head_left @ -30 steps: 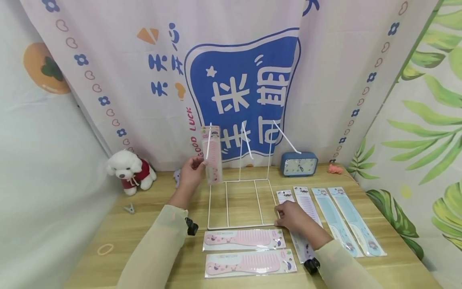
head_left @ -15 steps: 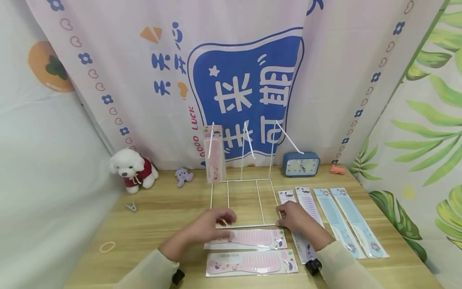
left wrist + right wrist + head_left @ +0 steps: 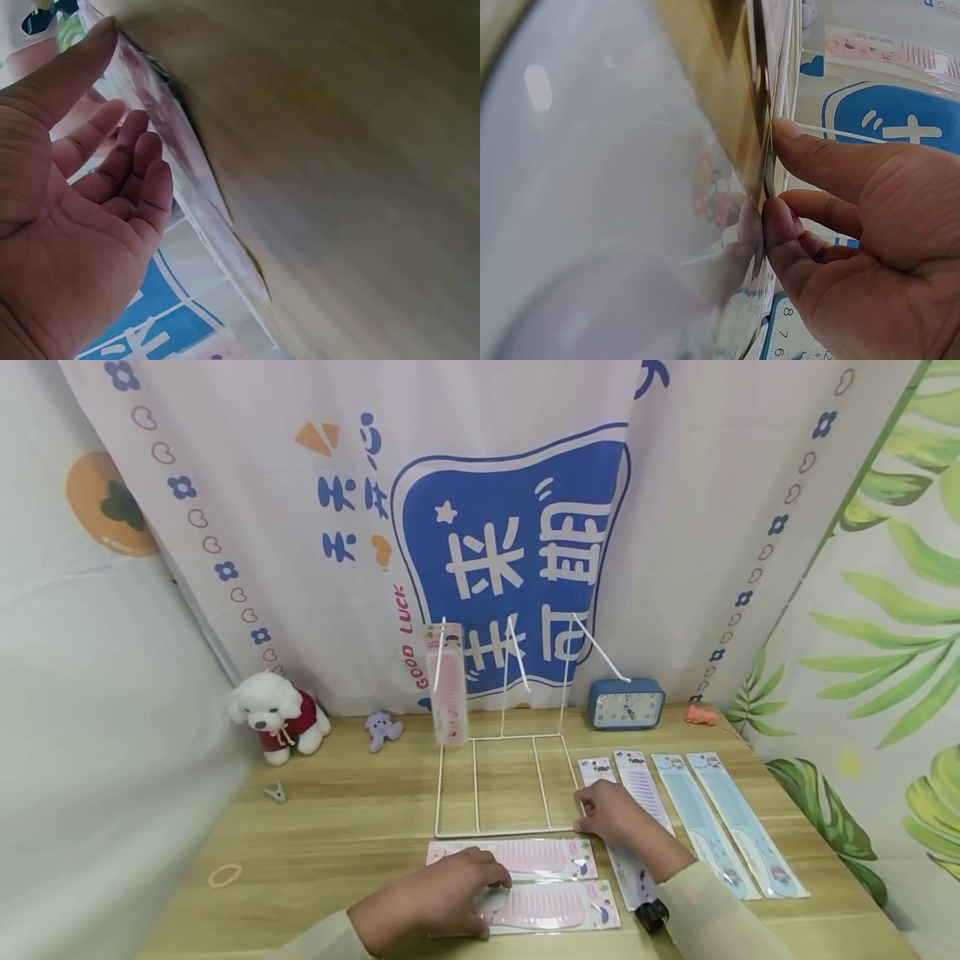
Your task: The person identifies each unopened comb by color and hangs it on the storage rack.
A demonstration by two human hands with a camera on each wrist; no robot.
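Tabletop (image 3: 337, 827): light wood-grain laminate, enclosed at the back by a printed curtain (image 3: 510, 527) with a large blue panel and Chinese characters; leaf-print fabric (image 3: 892, 635) at 3 o'clock, plain pale fabric at 9 o'clock.

White wire rack (image 3: 506, 777) stands mid-tabletop; one packaged pink comb (image 3: 447, 685) hangs from its left hook.

Left hand (image 3: 435, 902), 6 o'clock of the rack: fingers fairly straight, laid over the left end of the near pink comb pack (image 3: 558, 907); left wrist view shows the thumb on the pack's edge and the palm open, grip not closed. A second pink comb pack (image 3: 540, 856) lies just beyond it, parallel.

Right hand (image 3: 611, 810), 4 o'clock of the rack: fingertips resting against the rack's base corner and a lilac comb pack (image 3: 626, 852); grip relaxed, grasping nothing.

Two blue comb packs (image 3: 720, 822) further toward 3 o'clock. Along the back: blue alarm clock (image 3: 626, 703), plush dog (image 3: 277, 717), small purple toy (image 3: 382, 728). Rubber band (image 3: 225, 875) and a clip (image 3: 275, 792) at 9 o'clock.
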